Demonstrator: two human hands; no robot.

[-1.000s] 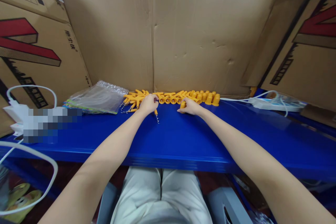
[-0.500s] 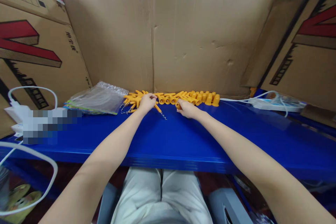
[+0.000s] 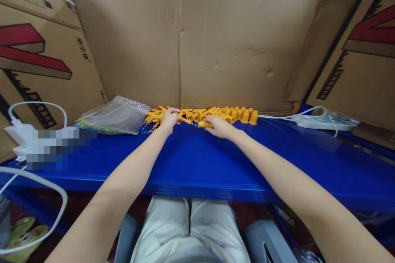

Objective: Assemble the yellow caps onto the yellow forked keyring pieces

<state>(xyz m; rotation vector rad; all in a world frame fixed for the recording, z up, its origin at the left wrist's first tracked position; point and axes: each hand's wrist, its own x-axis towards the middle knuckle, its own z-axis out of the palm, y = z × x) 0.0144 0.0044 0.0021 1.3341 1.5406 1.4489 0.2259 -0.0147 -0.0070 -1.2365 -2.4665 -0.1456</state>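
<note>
My left hand [image 3: 170, 121] is closed on a yellow corkscrew [image 3: 185, 120], whose metal spiral [image 3: 194, 124] points right. My right hand [image 3: 218, 126] grips a hollow yellow sleeve [image 3: 204, 124] lying on its side, with one end facing the spiral's tip. Whether the tip has entered the sleeve I cannot tell. Beside and behind my left hand lies a heap of yellow corkscrews [image 3: 154, 116], some spirals showing. Behind my right hand runs a row of yellow pieces with round open ends [image 3: 196, 118]. Farther right, several yellow sleeves [image 3: 245, 116] stand upright.
Clear plastic bags [image 3: 115, 117] lie left on the blue table [image 3: 197, 160]. A cardboard panel [image 3: 234, 49] closes off the back, with boxes at both sides. A white power strip [image 3: 324, 122] and cables sit at right; white plugs [image 3: 21, 135] at left.
The corkscrew in my left hand has swung from pointing down and right to nearly level. The sleeve in my right hand has turned sideways and moved slightly left, towards the spiral.
</note>
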